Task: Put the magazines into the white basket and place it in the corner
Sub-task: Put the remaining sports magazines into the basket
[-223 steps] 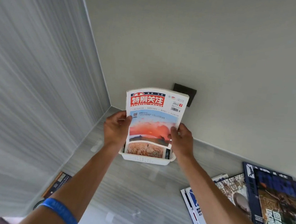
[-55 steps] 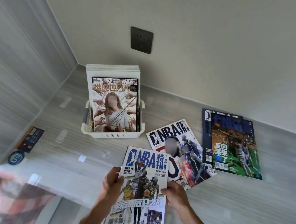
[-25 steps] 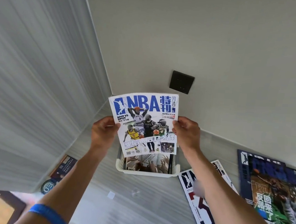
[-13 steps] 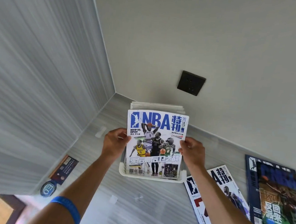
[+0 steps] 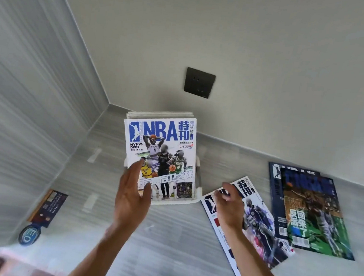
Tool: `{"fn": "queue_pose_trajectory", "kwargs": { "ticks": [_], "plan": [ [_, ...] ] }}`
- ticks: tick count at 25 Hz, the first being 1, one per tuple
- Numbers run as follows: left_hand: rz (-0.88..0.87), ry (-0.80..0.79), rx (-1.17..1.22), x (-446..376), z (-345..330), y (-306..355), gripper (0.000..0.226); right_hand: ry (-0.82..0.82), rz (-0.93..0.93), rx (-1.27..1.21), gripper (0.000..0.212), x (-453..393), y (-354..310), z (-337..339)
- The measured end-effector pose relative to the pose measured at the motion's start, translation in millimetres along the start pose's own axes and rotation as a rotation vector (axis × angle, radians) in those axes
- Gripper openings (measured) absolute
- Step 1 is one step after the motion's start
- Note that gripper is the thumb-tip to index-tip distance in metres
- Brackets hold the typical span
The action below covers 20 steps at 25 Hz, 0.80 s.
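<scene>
The white basket [image 5: 197, 192] stands on the grey counter a little out from the corner, holding several upright magazines. The front one is a blue and white NBA magazine [image 5: 162, 149]. My left hand [image 5: 132, 196] hovers open just in front of its lower left part, holding nothing. My right hand [image 5: 229, 205] is over a flat NBA magazine [image 5: 257, 223] right of the basket, fingers loosely curled and empty. Further right lies a dark magazine with a green cover [image 5: 312, 208] on another one.
A dark wall socket [image 5: 199, 82] sits on the back wall above the basket. A dark card [image 5: 48, 207] and a round blue tag [image 5: 30, 234] lie along the left wall. The counter's front edge runs at the lower left.
Both hands have let go of the NBA magazine, which now stands in the basket. My right hand has moved right over the flat magazine; my left hand has drawn back.
</scene>
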<state>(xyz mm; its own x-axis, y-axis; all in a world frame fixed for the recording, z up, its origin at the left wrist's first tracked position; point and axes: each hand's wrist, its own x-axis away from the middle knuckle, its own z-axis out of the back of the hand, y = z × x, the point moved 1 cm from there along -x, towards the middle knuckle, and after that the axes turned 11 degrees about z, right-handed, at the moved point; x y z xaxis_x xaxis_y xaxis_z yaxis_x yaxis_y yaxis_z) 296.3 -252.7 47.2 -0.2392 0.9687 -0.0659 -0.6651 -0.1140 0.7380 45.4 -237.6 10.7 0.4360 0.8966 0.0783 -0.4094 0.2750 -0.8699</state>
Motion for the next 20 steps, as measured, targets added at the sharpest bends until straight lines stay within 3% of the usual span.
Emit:
{"fn": "queue_pose_trajectory", "kwargs": {
  "ticks": [2, 4, 6, 12, 16, 20],
  "plan": [
    [0.027, -0.171, 0.071, 49.2, -30.8, 5.1, 0.049, -0.189, -0.019, 0.417, 0.03, 32.0, 51.6, 33.6],
    [0.136, -0.333, 0.082, 87.7, -59.8, 7.5, 0.04, -0.392, -0.056, 0.774, 0.047, 56.1, 93.8, 59.6],
    [0.224, -0.457, 0.053, 112.2, -80.5, 10.7, 0.036, -0.449, -0.021, 0.915, 0.059, 67.7, 119.3, 75.5],
    [0.125, -0.578, -0.064, 146.8, -113.2, 18.9, 0.029, -0.565, 0.246, 1.099, 0.074, 77.6, 136.2, 78.4],
    [0.212, -0.635, -0.137, 163.9, -128.9, 24.9, 0.029, -0.623, 0.417, 1.125, 0.053, 89.6, 133.7, 64.8],
    [0.085, -0.619, -0.141, 170.0, -136.3, 42.4, 0.029, -0.436, 0.273, 0.82, 0.046, 74.9, 125.0, 79.9]
  ]
}}
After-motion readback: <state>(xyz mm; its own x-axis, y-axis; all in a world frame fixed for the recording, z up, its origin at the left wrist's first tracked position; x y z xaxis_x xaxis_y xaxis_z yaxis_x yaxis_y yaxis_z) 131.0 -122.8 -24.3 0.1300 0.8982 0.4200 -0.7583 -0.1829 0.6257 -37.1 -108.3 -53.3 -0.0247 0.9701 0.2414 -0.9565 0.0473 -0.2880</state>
